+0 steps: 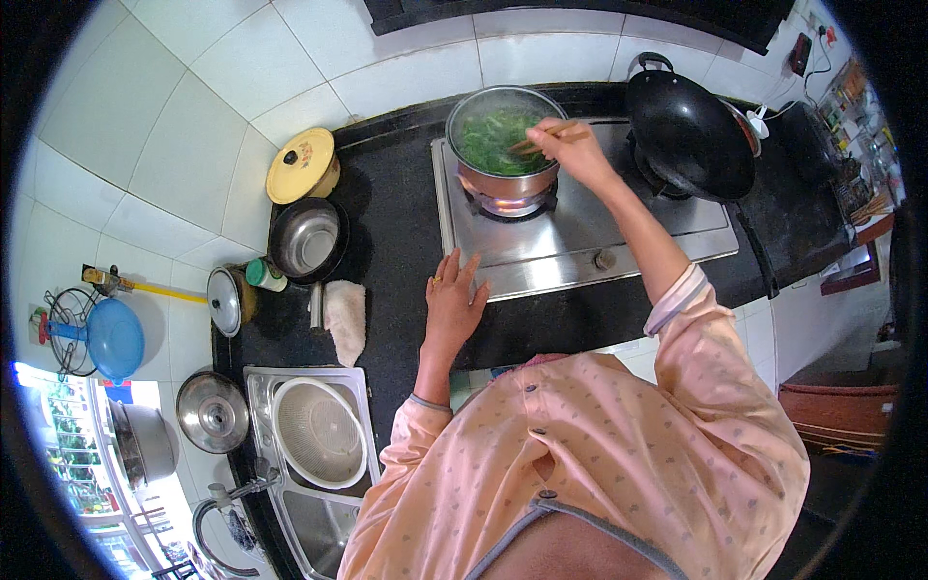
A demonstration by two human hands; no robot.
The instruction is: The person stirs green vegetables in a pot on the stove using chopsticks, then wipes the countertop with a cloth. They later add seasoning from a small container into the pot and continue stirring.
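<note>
My right hand grips a pair of wooden chopsticks, whose tips reach into leafy greens in a metal pot. Steam rises off the greens. Beneath the pot a gas burner burns with a visible flame. My left hand rests palm down with fingers spread at the front left edge of the stainless steel gas stove. It holds nothing, and a ring shows on one finger.
A black wok sits tilted over the right burner, its long handle toward the front. Left stand a yellow lidded pot, a metal bowl, a green-capped jar and a cloth. The sink holds a white colander.
</note>
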